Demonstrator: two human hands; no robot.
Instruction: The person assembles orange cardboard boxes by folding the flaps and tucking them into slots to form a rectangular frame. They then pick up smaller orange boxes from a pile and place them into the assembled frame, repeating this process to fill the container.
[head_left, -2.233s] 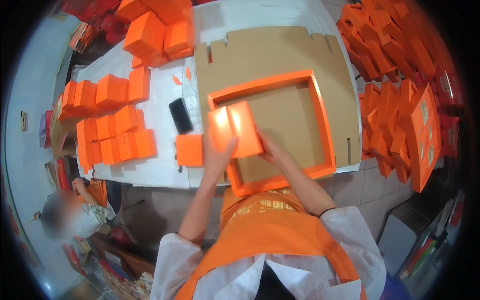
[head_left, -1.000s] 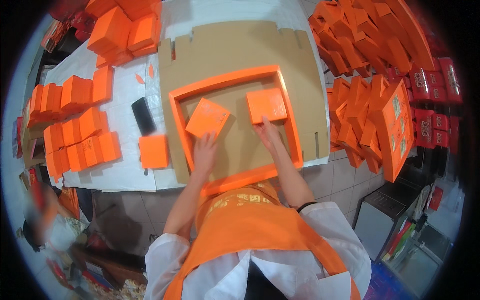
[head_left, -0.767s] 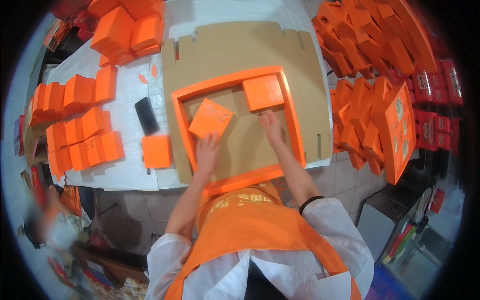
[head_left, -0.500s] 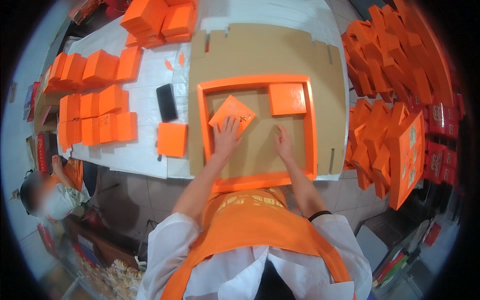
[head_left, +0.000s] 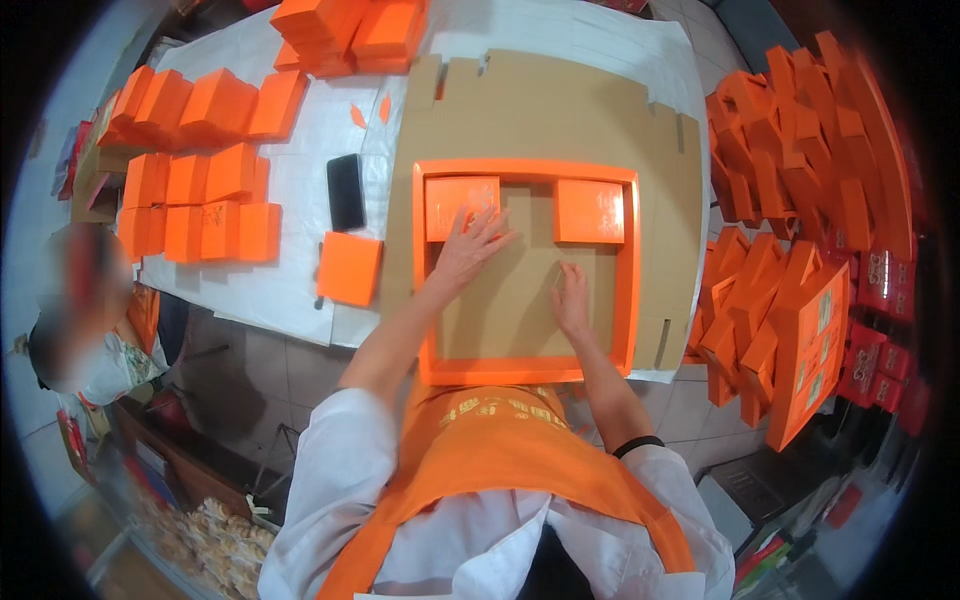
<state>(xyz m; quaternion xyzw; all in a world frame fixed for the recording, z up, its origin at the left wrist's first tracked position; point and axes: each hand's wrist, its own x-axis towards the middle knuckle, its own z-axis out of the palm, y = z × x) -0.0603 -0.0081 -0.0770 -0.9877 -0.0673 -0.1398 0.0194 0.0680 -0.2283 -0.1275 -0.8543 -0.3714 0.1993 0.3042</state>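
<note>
A large shallow orange tray point(head_left: 628, 270) with a brown floor lies on a sheet of flat cardboard point(head_left: 550, 110). Two small orange boxes sit inside along its far wall: one in the far left corner point(head_left: 455, 198), one at the far right point(head_left: 590, 212). My left hand point(head_left: 466, 250) lies flat with fingers spread, its fingertips on the near edge of the left box. My right hand point(head_left: 572, 295) rests palm down on the tray floor, just below the right box and apart from it. Neither hand holds anything.
One loose orange box point(head_left: 349, 268) and a black phone point(head_left: 346, 190) lie left of the tray. Rows of orange boxes point(head_left: 200, 200) fill the table's left, more stacked at the back point(head_left: 345, 30). Folded orange cartons point(head_left: 800, 250) pile on the right. A person point(head_left: 85, 310) sits lower left.
Each hand carried a small box into the tray. The right box was set down in the far right corner and released. The left box was slid and straightened into the far left corner.
</note>
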